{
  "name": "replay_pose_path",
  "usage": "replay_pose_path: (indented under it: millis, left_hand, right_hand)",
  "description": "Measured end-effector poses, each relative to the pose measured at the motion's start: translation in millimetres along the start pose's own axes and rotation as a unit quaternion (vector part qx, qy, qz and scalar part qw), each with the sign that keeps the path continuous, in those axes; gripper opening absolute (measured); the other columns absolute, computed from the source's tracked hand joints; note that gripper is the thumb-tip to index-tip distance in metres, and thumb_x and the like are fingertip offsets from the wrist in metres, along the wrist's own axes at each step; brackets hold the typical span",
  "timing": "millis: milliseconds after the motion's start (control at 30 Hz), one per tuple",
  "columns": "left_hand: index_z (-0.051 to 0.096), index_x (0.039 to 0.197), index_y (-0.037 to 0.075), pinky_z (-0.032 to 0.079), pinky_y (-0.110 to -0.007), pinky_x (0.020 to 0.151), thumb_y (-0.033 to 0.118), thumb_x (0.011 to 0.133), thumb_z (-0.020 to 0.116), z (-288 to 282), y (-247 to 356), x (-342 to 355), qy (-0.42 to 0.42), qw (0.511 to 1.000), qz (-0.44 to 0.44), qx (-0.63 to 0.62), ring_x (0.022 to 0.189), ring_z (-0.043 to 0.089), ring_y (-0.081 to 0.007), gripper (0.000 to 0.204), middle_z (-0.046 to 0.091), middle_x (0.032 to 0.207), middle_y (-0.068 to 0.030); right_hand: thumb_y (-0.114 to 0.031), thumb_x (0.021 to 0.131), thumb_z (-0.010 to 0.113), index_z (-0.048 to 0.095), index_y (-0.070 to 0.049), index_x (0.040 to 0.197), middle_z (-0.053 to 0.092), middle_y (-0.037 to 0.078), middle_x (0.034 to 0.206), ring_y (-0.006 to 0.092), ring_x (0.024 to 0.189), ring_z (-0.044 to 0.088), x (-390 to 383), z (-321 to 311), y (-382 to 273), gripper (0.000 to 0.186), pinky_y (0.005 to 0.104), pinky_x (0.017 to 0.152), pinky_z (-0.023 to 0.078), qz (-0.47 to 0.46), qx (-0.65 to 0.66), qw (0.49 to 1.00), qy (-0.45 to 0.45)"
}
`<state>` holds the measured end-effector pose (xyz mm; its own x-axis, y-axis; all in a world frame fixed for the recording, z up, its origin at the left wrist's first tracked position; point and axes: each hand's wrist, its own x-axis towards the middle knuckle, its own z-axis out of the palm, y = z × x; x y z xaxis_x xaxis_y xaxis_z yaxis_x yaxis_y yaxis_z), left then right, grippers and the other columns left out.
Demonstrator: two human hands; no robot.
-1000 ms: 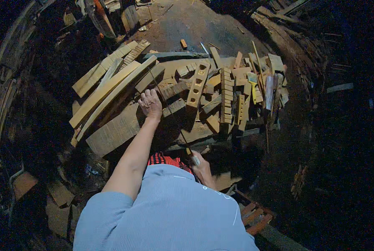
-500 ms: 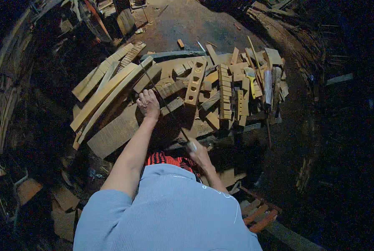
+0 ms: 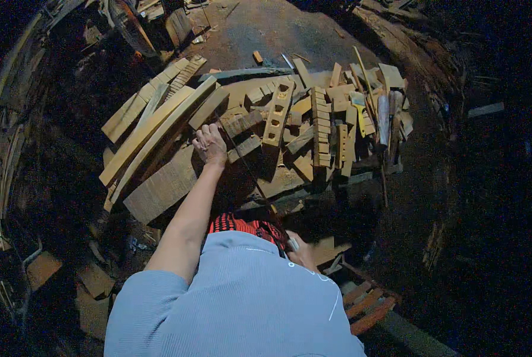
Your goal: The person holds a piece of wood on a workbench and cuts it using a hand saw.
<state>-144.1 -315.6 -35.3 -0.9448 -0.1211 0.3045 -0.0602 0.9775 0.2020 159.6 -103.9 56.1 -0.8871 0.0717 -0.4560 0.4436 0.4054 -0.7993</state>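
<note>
My left hand (image 3: 210, 146) is closed, its bent fingers pressed over the upper end of a wide wooden board (image 3: 162, 189). What lies beneath the fingers is hidden. Just to its right runs a long, thin, dark tool (image 3: 242, 159), perhaps a saw seen edge-on, slanting back toward my body. Low beside my right side, my right hand (image 3: 303, 254) is closed round its near end, where something pale shows in the grip. Beside the tool lie short wooden blocks (image 3: 246, 125) and a pale block with a row of square holes (image 3: 278, 113).
Long curved timbers (image 3: 153, 131) lie at the left of the bench. At the right are a notched wooden strip (image 3: 321, 128), a yellow-handled brush (image 3: 359, 110) and several sticks. A small orange block (image 3: 257, 58) lies beyond the bench. A slatted wooden seat (image 3: 370, 306) stands near my right side.
My right hand has drawn back toward my body and to the right, pulling the long thin tool with it. My left hand has stayed almost in place.
</note>
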Motion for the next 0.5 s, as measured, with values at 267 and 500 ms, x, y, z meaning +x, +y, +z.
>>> replay_pose_path:
  millis: [267, 500]
  left_hand:
    - [0.050, 0.082, 0.013, 0.038, -0.037, 0.064, 0.011, 0.079, 0.049, 0.5, 0.5, 1.1, 0.047, 0.999, 0.012, -0.002, 0.079, 0.049, -0.0233, 0.004, 0.047, 0.082, -0.0046]
    - [0.049, 0.076, 0.012, 0.037, -0.036, 0.062, 0.010, 0.076, 0.050, 11.2, -5.0, 0.0, 0.171, 0.981, 0.068, 0.064, 0.074, 0.048, -0.0213, 0.003, 0.045, 0.076, -0.0045]
  right_hand:
    - [-0.004, 0.067, 0.063, 0.050, -0.019, 0.122, 0.063, 0.016, 0.098, 0.0300, 0.091, 0.062, 14.3, -0.8, -4.1, 0.058, 0.0339, 0.080, 0.048, 0.028, -0.060, 0.998, 0.023]
    - [-0.002, 0.066, 0.056, 0.049, -0.017, 0.122, 0.061, 0.023, 0.092, 0.0357, 0.083, 0.061, 134.2, 26.6, -54.5, 0.057, 0.0390, 0.071, 0.048, -0.057, -0.069, 0.996, -0.011]
